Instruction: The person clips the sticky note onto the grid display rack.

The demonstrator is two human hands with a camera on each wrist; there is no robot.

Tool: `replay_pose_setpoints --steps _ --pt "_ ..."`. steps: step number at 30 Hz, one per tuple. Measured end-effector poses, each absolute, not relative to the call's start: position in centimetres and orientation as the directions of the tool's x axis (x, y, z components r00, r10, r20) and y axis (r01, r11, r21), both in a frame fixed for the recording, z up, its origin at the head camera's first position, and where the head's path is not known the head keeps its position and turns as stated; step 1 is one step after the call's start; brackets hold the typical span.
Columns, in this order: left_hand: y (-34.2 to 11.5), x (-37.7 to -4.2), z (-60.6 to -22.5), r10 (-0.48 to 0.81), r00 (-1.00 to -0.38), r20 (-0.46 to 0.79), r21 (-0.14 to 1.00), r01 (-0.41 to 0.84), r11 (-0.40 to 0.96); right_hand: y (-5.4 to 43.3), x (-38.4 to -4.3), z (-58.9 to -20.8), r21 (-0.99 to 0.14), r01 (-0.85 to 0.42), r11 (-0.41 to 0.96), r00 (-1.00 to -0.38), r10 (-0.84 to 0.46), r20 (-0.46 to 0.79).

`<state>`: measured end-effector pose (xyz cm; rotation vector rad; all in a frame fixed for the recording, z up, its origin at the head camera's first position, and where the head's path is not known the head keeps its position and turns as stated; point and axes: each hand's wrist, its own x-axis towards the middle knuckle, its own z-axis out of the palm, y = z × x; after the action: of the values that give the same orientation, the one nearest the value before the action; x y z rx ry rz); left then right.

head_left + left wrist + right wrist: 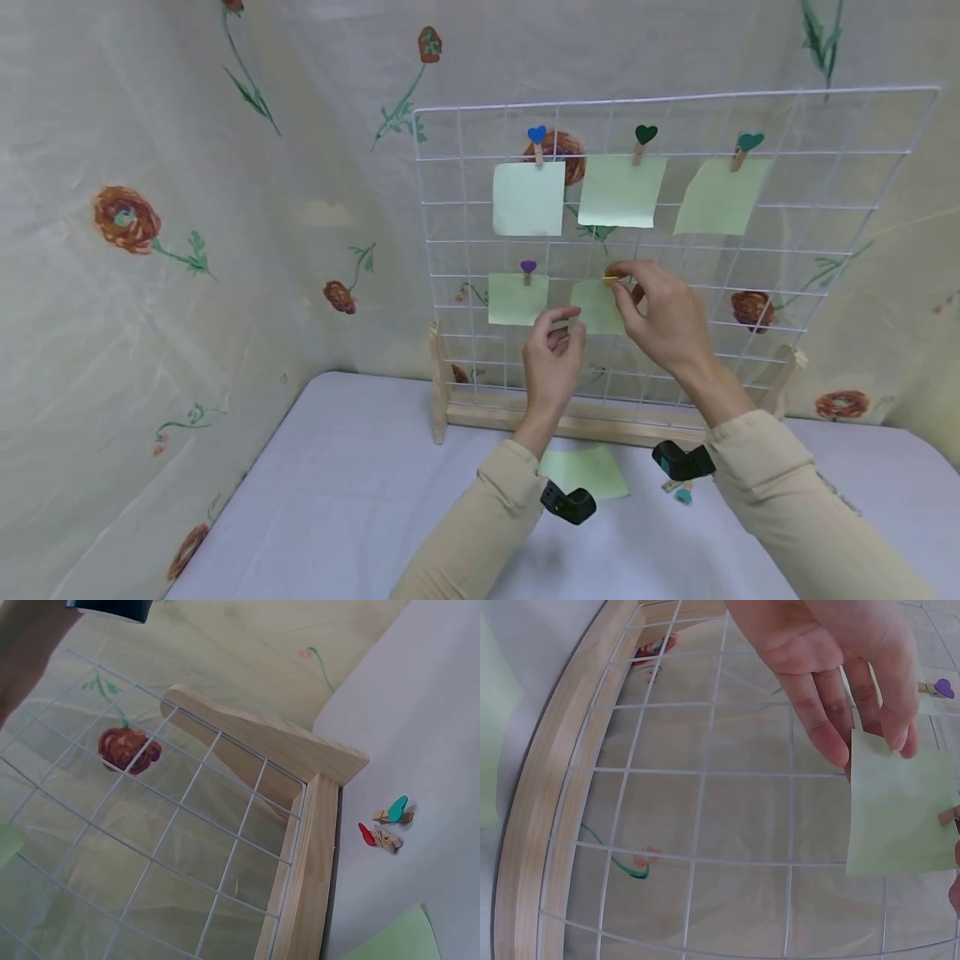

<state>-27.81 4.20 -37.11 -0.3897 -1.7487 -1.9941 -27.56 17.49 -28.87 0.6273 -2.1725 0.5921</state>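
My right hand (663,317) pinches a small wooden clothespin (949,816) with a yellow top, at the upper edge of a light green paper sheet (900,806). That sheet lies against a white wire grid (480,242), in the lower row. My left hand (553,358) is at the sheet's left edge; in the right wrist view its thumb and a finger pinch the edge. To the left hangs another green sheet (517,300) under a clothespin with a purple heart (528,267). Three sheets hang above, under blue (537,134), dark green (646,133) and teal (750,142) hearts.
A wooden base (585,425) holds the grid upright on the white-covered table (360,467). Before it lie a loose green sheet (588,471) and clothespins with teal (398,808) and red (366,834) tops. A floral cloth (300,150) hangs behind.
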Motion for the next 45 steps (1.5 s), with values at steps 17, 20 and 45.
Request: replay_pose_setpoints --steps 17,20,45 --pt "3.7 -27.5 -37.8 -0.132 -0.876 0.464 0.879 0.474 -0.059 18.2 -27.1 -30.1 -0.275 -0.651 0.707 -0.511 -0.141 0.848" --pt "3.6 -27.6 -38.1 -0.122 -0.878 0.462 0.878 0.473 -0.075 18.6 -27.0 -30.5 -0.302 -0.649 0.698 -0.51 -0.105 0.854" --pt "1.9 -27.6 -40.3 -0.051 -0.888 0.457 0.889 0.458 0.003 22.1 -25.5 -37.3 -0.43 -0.511 0.744 -0.685 -0.05 0.727"
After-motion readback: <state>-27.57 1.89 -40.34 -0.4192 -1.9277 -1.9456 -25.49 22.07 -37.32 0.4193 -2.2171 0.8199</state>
